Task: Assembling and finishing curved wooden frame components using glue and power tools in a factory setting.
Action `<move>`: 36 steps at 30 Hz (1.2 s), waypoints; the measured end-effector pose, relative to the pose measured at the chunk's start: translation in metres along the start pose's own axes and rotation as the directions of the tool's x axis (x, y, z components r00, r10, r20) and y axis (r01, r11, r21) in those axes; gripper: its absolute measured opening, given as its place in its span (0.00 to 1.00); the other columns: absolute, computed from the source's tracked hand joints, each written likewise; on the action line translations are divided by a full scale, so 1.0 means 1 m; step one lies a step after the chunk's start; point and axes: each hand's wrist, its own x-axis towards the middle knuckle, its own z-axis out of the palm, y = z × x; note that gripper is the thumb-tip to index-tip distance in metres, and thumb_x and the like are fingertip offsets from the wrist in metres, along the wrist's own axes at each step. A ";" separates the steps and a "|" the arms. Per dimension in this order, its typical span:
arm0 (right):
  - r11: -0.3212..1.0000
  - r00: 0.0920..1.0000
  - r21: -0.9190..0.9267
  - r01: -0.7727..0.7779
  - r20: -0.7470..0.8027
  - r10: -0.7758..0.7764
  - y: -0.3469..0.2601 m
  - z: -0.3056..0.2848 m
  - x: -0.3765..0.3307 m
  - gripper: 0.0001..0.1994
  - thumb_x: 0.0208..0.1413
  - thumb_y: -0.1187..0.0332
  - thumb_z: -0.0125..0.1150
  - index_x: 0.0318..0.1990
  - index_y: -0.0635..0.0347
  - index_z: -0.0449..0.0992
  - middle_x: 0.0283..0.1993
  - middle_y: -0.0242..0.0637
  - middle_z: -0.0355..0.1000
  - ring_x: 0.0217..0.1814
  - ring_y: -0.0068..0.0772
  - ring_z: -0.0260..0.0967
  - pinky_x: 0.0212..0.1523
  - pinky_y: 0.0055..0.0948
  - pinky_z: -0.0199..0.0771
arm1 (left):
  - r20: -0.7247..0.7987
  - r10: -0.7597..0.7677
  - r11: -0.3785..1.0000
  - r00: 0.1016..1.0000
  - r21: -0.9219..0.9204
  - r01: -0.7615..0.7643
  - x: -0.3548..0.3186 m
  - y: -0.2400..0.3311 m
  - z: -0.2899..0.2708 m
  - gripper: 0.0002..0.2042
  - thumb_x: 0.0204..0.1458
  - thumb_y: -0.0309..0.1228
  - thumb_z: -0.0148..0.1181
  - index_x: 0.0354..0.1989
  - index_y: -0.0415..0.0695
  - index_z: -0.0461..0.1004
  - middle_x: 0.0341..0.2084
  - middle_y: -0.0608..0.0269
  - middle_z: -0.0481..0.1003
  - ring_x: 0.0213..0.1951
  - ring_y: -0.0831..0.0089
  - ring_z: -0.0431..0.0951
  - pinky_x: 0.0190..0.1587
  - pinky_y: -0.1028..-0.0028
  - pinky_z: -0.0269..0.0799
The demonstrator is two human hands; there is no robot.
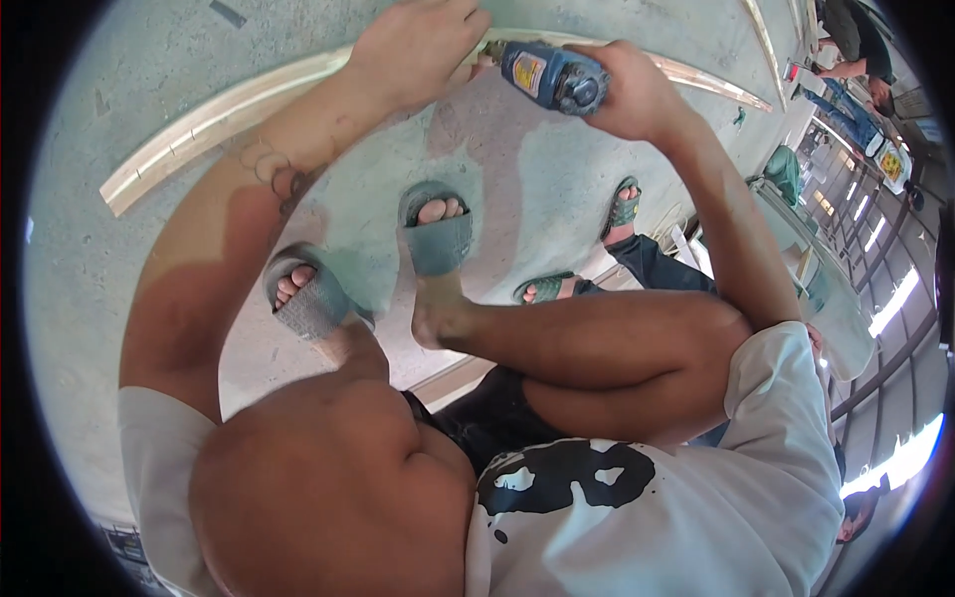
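My right hand (637,95) is wrapped round the handle of a blue power drill (527,72) with a yellow label on its side. The drill lies sideways, its front end pointing left at my left hand (423,50). My left hand is closed beside that front end, over a long pale wooden strip (219,124). Its thumb and fingers curl close to the drill's tip, and what they hold, if anything, is too small to make out. The strip runs across the floor beneath both hands, with small dark marks along its left part.
Concrete floor (348,214) surrounds my sandalled feet (438,234). Another person's sandalled feet (622,211) are close by on the right. Another wooden strip (766,45) lies at the far right, where a person (856,65) bends over. A dark scrap (228,13) lies at the far left.
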 end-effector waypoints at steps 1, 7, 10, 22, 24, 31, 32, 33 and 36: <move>1.000 1.000 -0.018 -0.006 -0.009 0.006 0.002 -0.001 0.000 0.21 0.38 0.71 0.67 0.45 0.56 0.81 0.38 0.52 0.79 0.42 0.61 0.76 0.45 0.51 0.78 | 0.007 -0.003 1.000 1.000 -0.002 0.003 0.001 -0.002 0.003 0.15 0.50 0.38 0.67 0.40 0.42 0.74 0.39 0.55 0.73 0.46 0.55 0.77 0.45 0.58 0.77; 0.995 0.998 -0.073 -0.062 0.028 0.064 0.000 -0.002 -0.005 0.23 0.41 0.72 0.67 0.50 0.62 0.80 0.39 0.55 0.78 0.43 0.61 0.76 0.46 0.45 0.77 | 0.002 0.012 0.998 1.000 -0.065 -0.011 0.002 0.009 -0.010 0.16 0.46 0.37 0.68 0.40 0.42 0.74 0.39 0.52 0.73 0.46 0.52 0.76 0.47 0.56 0.76; 0.997 1.000 -0.066 -0.028 -0.005 0.028 0.003 0.006 -0.009 0.24 0.42 0.70 0.68 0.52 0.62 0.78 0.42 0.55 0.79 0.45 0.61 0.76 0.47 0.45 0.77 | 0.033 -0.028 0.998 0.999 0.050 0.027 -0.001 0.005 -0.004 0.19 0.52 0.42 0.67 0.44 0.43 0.72 0.40 0.58 0.72 0.46 0.56 0.77 0.47 0.58 0.77; 0.883 0.835 0.255 -0.395 -0.301 0.460 0.104 0.101 -0.139 0.29 0.50 0.77 0.66 0.63 0.63 0.68 0.51 0.52 0.78 0.53 0.42 0.79 0.52 0.35 0.76 | 0.169 -0.178 0.968 0.969 -0.147 0.203 0.026 -0.058 0.047 0.12 0.59 0.40 0.59 0.45 0.47 0.77 0.34 0.50 0.80 0.38 0.50 0.81 0.43 0.51 0.76; 0.888 0.850 0.094 -0.451 -0.259 0.459 0.110 0.119 -0.166 0.34 0.48 0.78 0.65 0.66 0.63 0.65 0.55 0.56 0.75 0.60 0.56 0.74 0.58 0.42 0.75 | 0.165 -0.129 0.989 0.978 -0.056 0.140 0.027 -0.030 0.008 0.13 0.60 0.38 0.57 0.49 0.46 0.77 0.37 0.50 0.80 0.41 0.49 0.81 0.45 0.52 0.76; 0.761 0.757 -0.127 -0.636 0.086 0.647 0.086 0.126 -0.148 0.26 0.52 0.71 0.63 0.61 0.63 0.70 0.60 0.58 0.71 0.62 0.63 0.69 0.57 0.48 0.75 | 0.358 0.035 0.937 0.933 0.313 -0.155 -0.124 0.004 -0.088 0.35 0.54 0.39 0.64 0.71 0.46 0.63 0.76 0.54 0.54 0.76 0.57 0.54 0.75 0.52 0.48; 0.760 0.757 -0.106 -0.641 0.074 0.649 0.069 0.101 -0.123 0.26 0.52 0.71 0.63 0.61 0.63 0.70 0.60 0.58 0.71 0.62 0.63 0.69 0.57 0.48 0.75 | 0.394 -0.091 0.941 0.915 0.335 -0.050 -0.141 -0.002 -0.101 0.35 0.54 0.39 0.64 0.72 0.46 0.62 0.76 0.54 0.54 0.76 0.57 0.54 0.76 0.52 0.47; 0.675 0.656 -0.140 -0.724 0.163 0.737 0.047 0.070 -0.094 0.25 0.54 0.69 0.64 0.60 0.62 0.71 0.60 0.58 0.71 0.62 0.61 0.69 0.57 0.47 0.76 | 0.421 -0.194 0.937 0.886 0.346 0.041 -0.155 -0.011 -0.107 0.36 0.55 0.39 0.64 0.73 0.46 0.61 0.76 0.54 0.55 0.76 0.57 0.54 0.76 0.52 0.47; 0.912 0.800 0.069 -0.404 -0.457 0.389 0.048 0.061 -0.071 0.21 0.53 0.62 0.71 0.54 0.55 0.77 0.61 0.51 0.71 0.65 0.57 0.67 0.63 0.49 0.71 | 0.213 -0.145 0.870 0.966 0.493 0.022 -0.174 -0.043 -0.123 0.31 0.58 0.37 0.62 0.70 0.42 0.65 0.72 0.46 0.61 0.70 0.49 0.64 0.68 0.49 0.62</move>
